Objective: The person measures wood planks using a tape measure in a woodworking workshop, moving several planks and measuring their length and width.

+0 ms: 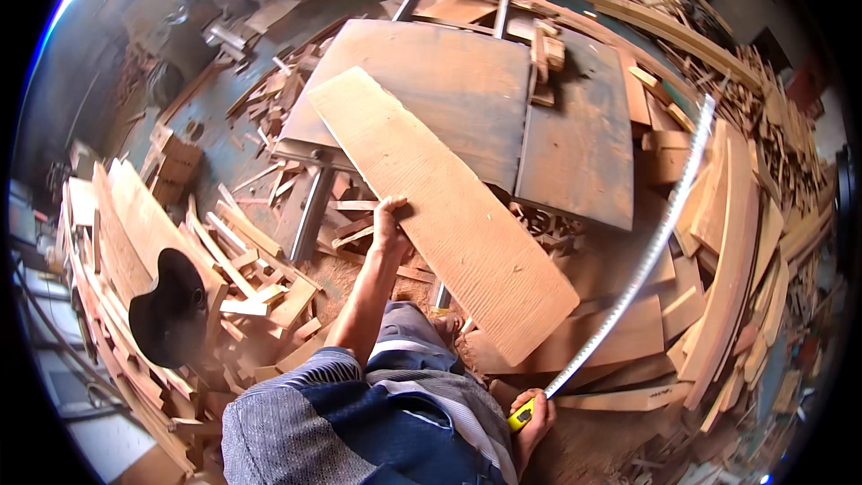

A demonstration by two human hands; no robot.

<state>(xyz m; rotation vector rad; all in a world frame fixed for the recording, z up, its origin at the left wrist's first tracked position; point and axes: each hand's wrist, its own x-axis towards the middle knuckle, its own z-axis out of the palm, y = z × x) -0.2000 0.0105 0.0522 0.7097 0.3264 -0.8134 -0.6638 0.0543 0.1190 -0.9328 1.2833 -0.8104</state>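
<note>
My left hand [390,223] is closed on the near long edge of a wide wooden board [444,216]. The board's far end lies over a flat metal saw table [431,63], and its near end slants down to the right, past the table's edge. In my right hand [536,427], low by my hip, is a yellow tape measure [521,415]. Its blade [642,260] is drawn out long and curves up to the right, apart from the board. The fingers of my left hand that go under the board are hidden.
Curved wooden planks [723,269] and offcuts are heaped along the right. More boards and scraps [260,278] lie at the left, near a dark cap-like shape [168,308]. Small wood blocks [546,54] rest on the saw table. Sawdust covers the floor at my feet.
</note>
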